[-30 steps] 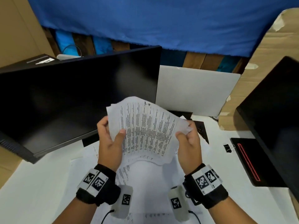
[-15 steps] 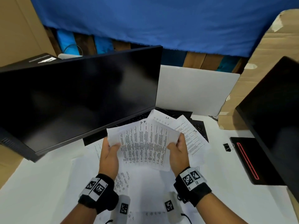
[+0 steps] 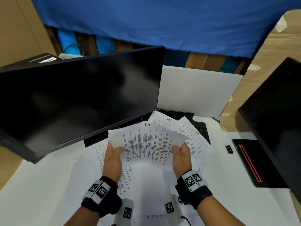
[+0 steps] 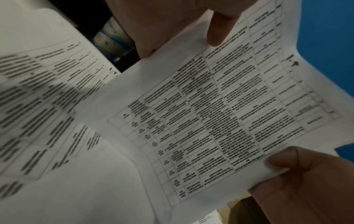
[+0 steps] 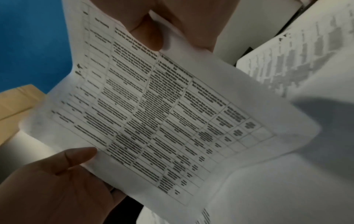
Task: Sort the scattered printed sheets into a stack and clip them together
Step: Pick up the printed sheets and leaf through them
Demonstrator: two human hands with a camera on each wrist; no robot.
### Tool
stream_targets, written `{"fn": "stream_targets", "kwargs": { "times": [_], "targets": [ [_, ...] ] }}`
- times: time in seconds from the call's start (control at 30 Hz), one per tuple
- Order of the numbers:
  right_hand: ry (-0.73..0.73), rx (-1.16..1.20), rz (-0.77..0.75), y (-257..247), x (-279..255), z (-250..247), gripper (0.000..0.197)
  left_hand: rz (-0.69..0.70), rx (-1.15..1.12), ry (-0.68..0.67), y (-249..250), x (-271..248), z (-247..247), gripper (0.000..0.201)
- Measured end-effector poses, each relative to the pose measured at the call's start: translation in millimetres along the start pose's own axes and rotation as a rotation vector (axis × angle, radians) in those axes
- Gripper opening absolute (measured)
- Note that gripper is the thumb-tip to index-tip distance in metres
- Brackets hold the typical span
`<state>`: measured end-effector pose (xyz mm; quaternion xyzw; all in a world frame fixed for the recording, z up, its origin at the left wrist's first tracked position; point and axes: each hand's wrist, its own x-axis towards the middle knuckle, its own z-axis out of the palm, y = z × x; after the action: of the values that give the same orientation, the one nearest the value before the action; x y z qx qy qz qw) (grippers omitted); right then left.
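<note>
Left hand and right hand each pinch an opposite side edge of a bowed sheaf of printed sheets, held above the white desk. Binder clip lies right, near the keyboard.

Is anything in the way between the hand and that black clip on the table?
Nothing visible blocks it. The clip lies on bare table beside the right hand, but both hands are busy holding the sheets.
</note>
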<state>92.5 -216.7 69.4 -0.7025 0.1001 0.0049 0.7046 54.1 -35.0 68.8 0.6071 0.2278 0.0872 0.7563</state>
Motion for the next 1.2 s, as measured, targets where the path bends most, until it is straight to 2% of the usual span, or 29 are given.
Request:
{"fn": "stream_targets", "kwargs": {
  "times": [0.17,0.33,0.47,0.63,0.77,0.83,0.9,0.97,1.07,1.13,1.2],
  "targets": [
    [0.021,0.014,-0.017,8,2,-5,0.035,-0.013,0.053,-0.019,-8,-2,1,0.034],
    [-0.046,-0.010,0.012,14,3,-5,0.039,-0.039,0.092,-0.042,-14,1,4,0.035],
    [0.027,-0.015,-0.023,10,7,-17,0.031,0.011,0.094,-0.075,-2,-1,14,0.030],
    [0.034,-0.174,-0.126,5,9,-53,0.025,0.038,0.109,-0.142,-2,10,37,0.018],
    [0.160,-0.271,-0.026,9,11,-113,0.024,-0.038,0.194,-0.253,-22,23,54,0.010],
    [0.268,-0.326,0.088,21,11,-158,0.024,-0.042,0.372,-0.331,-45,28,53,0.023],
    [0.373,-0.401,0.225,39,7,-206,0.023,-0.034,0.675,-0.432,-65,27,45,0.034],
    [0.432,-0.512,0.354,60,0,-249,0.027,-0.014,0.958,-0.545,-84,22,36,0.059],
    [0.433,-0.695,0.513,81,-12,-291,0.027,0.037,1.300,-0.635,-109,9,26,0.096],
    [0.420,-0.769,0.579,90,-15,-306,0.025,0.127,1.509,-0.698,-124,2,19,0.106],
    [0.417,-0.827,0.625,95,-16,-316,0.023,0.164,1.618,-0.727,-135,0,10,0.115]
  ]
}}
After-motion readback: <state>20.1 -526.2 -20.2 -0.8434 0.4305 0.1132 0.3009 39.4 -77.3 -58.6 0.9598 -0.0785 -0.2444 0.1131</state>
